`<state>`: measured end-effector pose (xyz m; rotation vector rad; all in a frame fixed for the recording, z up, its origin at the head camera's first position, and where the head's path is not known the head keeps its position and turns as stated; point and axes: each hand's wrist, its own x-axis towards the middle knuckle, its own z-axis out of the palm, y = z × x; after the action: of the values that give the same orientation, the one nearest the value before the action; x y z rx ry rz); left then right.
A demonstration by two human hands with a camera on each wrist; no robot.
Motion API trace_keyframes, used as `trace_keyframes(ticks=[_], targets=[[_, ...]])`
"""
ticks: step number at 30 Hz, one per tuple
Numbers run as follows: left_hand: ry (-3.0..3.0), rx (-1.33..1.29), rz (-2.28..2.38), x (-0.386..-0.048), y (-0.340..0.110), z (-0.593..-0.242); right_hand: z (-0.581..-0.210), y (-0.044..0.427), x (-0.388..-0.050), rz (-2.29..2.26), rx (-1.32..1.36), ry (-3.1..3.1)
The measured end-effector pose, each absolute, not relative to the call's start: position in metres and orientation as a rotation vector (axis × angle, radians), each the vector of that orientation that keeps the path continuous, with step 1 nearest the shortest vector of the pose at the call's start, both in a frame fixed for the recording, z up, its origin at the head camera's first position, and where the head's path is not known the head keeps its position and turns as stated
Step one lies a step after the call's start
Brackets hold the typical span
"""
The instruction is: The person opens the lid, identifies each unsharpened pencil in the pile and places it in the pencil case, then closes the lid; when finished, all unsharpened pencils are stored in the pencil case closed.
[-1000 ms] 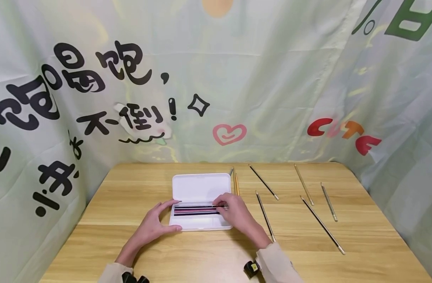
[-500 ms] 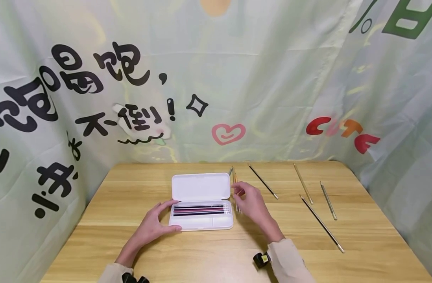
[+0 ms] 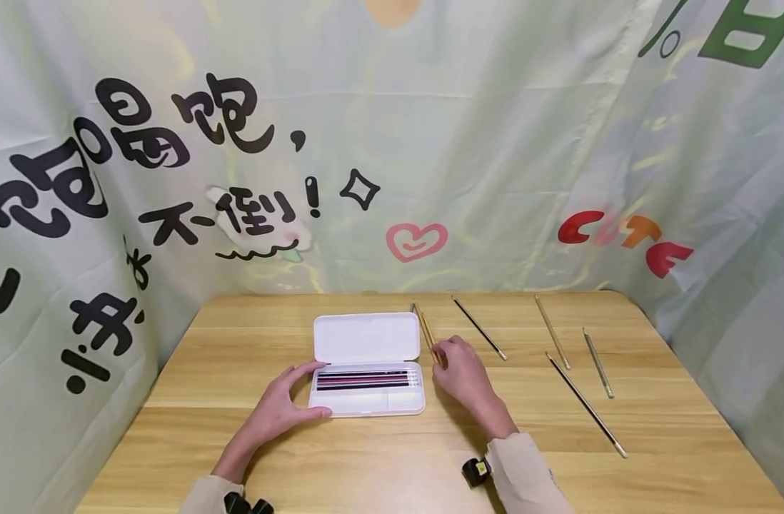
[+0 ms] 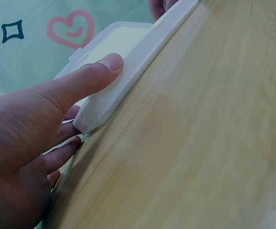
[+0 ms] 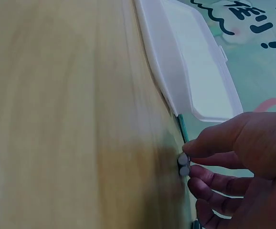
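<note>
A white pencil case (image 3: pixel 401 405) lies with its lid (image 3: pixel 366 337) raised, and several dark and reddish-purple pencils (image 3: pixel 363 380) lie side by side in it. My left hand (image 3: pixel 281 405) holds the case's left end, thumb on the front edge (image 4: pixel 110 63) and fingers behind. Just right of the case, my right hand (image 3: pixel 464 370) pinches the near ends of two yellow pencils (image 3: pixel 428 332). In the right wrist view, thumb and finger meet at two round pencil ends (image 5: pixel 184 164). A greenish pencil (image 5: pixel 182 128) shows beyond them.
Right of my hand on the wooden table (image 3: pixel 366 464) lie a black pencil (image 3: pixel 478 327) at the back, a yellow pencil (image 3: pixel 551 332), a short grey pencil (image 3: pixel 598 363) and a long black pencil (image 3: pixel 586 405). A printed curtain (image 3: pixel 495 143) hangs behind the table.
My right hand has left a pencil in the case and moved right to the yellow pencils, which now slant. A black pencil seen earlier is now covered by my right arm. My left hand stays.
</note>
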<state>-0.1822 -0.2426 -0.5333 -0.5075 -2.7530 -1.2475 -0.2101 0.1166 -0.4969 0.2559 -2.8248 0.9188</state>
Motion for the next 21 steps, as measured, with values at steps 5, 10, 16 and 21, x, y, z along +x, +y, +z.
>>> trace_keyframes(ticks=[5, 10, 16, 21], targets=[[-2.744, -0.513, -1.256, -0.182, -0.243, -0.533, -0.495, 0.122, -0.21, 0.884, 0.226, -2.84], [-2.75, -0.509, -1.249, -0.183, -0.243, -0.532, -0.495, 0.127, -0.209, 0.879, 0.193, -2.834], [-2.751, -0.506, -1.252, -0.184, -0.242, -0.532, -0.494, 0.13, -0.209, 0.896, 0.153, -2.83], [-2.738, -0.509, -1.26, -0.182, -0.242, -0.532, -0.494, 0.133, -0.209, 0.916, 0.117, -2.801]])
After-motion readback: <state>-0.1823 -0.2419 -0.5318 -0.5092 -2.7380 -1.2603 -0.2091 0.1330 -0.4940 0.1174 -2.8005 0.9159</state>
